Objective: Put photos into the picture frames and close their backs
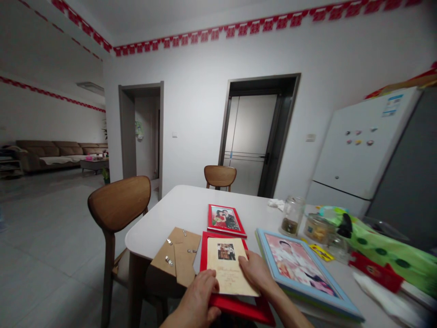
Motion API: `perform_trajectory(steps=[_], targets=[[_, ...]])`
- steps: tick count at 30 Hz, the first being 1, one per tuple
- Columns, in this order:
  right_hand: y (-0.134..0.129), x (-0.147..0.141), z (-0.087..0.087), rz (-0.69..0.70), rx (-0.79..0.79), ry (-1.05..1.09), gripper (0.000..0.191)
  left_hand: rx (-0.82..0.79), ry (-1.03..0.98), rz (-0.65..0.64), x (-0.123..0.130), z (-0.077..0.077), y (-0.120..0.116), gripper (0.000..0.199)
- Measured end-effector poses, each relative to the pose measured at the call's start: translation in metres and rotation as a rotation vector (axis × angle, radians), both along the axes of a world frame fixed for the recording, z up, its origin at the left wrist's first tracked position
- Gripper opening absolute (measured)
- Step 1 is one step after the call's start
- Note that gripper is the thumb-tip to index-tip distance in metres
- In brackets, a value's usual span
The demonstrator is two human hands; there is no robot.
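A cream photo card (227, 275) with a small picture and writing lies over a red picture frame (247, 312) at the table's near edge. My left hand (200, 298) has its curled fingers at the card's lower left edge, beside the frame. My right hand (256, 271) grips the card's right edge, thumb on top. Beside my left hand lie brown backing boards (175, 253) with metal clips. Beyond the card lies another red picture frame (227, 220) with a couple's photo. A larger light-blue picture frame (307, 273) with a portrait is right of my right hand.
On the white table (191, 200), a glass jar (292, 216), a container of food (318, 228), a green plastic bag (385, 246) and a red box (375, 271) stand at the right. Wooden chairs (121, 202) are at the left and far sides. A white fridge (358, 159) stands behind.
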State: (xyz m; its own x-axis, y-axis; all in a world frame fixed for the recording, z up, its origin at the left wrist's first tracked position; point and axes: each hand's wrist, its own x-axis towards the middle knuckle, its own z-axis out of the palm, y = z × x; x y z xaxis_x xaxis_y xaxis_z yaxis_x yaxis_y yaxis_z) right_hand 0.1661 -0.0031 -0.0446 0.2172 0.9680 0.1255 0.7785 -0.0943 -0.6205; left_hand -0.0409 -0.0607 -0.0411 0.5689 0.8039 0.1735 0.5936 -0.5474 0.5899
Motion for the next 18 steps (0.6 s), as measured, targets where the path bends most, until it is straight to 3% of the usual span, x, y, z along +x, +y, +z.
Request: perform_trajectory(steps=[18], targets=[[-0.010,-0.008,0.005,-0.130,-0.078,-0.400,0.039,0.156,0.045,-0.068,0.002,-0.009,0.004,0.045]])
